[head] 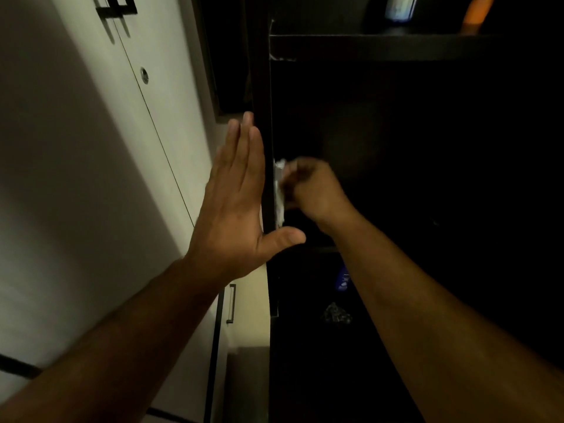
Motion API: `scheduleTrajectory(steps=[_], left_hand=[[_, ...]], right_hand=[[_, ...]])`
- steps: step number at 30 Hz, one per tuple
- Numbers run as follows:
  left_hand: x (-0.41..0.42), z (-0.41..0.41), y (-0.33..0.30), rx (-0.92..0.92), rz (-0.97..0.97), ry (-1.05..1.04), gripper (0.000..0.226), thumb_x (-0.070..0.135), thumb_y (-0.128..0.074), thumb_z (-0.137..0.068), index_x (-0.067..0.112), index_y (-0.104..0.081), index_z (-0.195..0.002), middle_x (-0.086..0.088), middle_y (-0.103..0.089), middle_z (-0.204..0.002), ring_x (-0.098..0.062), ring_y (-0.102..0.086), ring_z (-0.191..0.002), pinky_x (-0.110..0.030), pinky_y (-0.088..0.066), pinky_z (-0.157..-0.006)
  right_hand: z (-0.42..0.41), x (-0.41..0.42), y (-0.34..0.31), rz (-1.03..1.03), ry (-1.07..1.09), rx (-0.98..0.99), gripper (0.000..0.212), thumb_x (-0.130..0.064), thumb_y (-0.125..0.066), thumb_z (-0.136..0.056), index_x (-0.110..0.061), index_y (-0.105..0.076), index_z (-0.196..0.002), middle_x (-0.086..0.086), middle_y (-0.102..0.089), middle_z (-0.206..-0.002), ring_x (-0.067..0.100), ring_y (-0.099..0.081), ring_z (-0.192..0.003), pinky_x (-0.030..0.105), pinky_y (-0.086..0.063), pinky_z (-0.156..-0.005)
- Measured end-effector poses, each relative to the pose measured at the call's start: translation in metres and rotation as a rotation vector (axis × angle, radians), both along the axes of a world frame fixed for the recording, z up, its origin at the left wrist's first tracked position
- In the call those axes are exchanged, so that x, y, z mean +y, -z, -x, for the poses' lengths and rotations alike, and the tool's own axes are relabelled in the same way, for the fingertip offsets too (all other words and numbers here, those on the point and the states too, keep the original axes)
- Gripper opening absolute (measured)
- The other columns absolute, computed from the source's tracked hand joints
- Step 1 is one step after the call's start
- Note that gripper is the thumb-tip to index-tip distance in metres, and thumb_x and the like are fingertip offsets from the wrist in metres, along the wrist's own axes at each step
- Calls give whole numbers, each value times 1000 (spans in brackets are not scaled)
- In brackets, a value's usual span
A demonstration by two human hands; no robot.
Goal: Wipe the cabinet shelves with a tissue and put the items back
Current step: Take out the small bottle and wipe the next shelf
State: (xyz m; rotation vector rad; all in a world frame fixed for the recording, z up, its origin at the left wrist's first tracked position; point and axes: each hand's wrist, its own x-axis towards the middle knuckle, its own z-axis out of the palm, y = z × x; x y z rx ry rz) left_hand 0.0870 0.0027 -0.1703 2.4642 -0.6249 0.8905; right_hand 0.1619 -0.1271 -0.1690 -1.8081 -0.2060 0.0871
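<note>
Both hands are at the dark cabinet (268, 132): my left hand (235, 203) lies flat, fingers straight, against its side panel's outer face, while my right hand (314, 190) curls its grip round the tissue (279, 190), pressing it to that panel's inner face.

We see a dim scene with light falling only on the pale wardrobe doors (91, 148) at left, crossed by soft diagonal shadows. The dark cabinet (396, 148) interior is almost black, its detail lost. The right hand (314, 193) and tissue (279, 190) are motion-blurred; the left hand (235, 203) is sharper. Straight lines bow toward the edges.
</note>
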Motion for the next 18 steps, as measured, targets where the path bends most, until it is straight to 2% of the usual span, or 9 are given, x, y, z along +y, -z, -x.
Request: scheduleTrajectory(steps=[3,4,6,8,10,11,13,15,18], left_hand=[[-2,-2,3,1,22,-11,120,87,-16,-79,-10,-6,-149,-27,-1,-160,-35,4,-150,-51,-4,-122],[-3,-1,4,-2,21,-18,120,87,-16,-79,-10,-5,-149,-27,0,-160,-34,5,-150,-53,-4,-121],[-5,0,3,-15,12,-34,118,86,-15,-80,-9,-4,-149,-28,1,-159,-34,5,-150,-55,-5,-121],[-6,1,-2,-27,4,-44,116,85,-14,-81,-8,-4,-149,-29,2,-159,-34,6,-150,-55,-4,-120],[-7,3,-5,-35,6,-52,115,85,-13,-81,-8,-5,-149,-30,2,-158,-36,6,-150,-55,-2,-120],[-8,4,-6,-47,6,-56,114,84,-13,-81,-8,-6,-149,-30,2,-158,-36,7,-149,-54,-2,-121],[-10,6,-6,-73,-9,-51,112,83,-13,-83,-6,-5,-149,-31,2,-157,-36,7,-149,-53,0,-121],[-12,8,-3,-99,-29,-54,110,82,-14,-84,-5,-6,-149,-31,1,-157,-37,6,-149,-52,-1,-121],[-20,10,1,-116,-29,-36,108,83,-15,-84,-3,-7,-150,-30,0,-158,-37,6,-149,-53,-2,-121]], right_hand=[[-15,7,-44,-259,211,-256,16,3,-54,-91,2,-66,-102,6,-67,-90,14,-66,-80,29,-60,-69],[-20,7,-56,-210,322,-375,14,0,-59,-89,-1,-69,-100,1,-67,-88,11,-66,-79,28,-59,-73],[-27,0,-75,-14,472,-548,11,-10,-65,-88,-6,-70,-97,-8,-60,-81,3,-60,-77,13,-51,-76],[-32,-8,-76,277,492,-627,14,-20,-62,-91,-10,-67,-101,-12,-54,-80,1,-54,-77,4,-41,-71],[-36,-12,-56,459,407,-731,15,-26,-60,-93,-16,-69,-99,-7,-65,-85,8,-62,-80,10,-47,-72],[-37,-14,-40,526,336,-769,16,-29,-59,-93,-17,-69,-96,-1,-68,-88,14,-66,-79,23,-55,-74],[-36,-27,-1,747,196,-707,20,-32,-58,-93,-17,-69,-97,5,-68,-91,22,-68,-78,38,-57,-69],[-30,-53,25,815,186,-627,14,-25,-62,-91,-18,-72,-97,5,-69,-96,22,-68,-81,35,-57,-72],[-21,-96,21,488,372,-518,9,-23,-68,-87,-16,-75,-89,-3,-72,-89,12,-67,-82,17,-52,-73]])
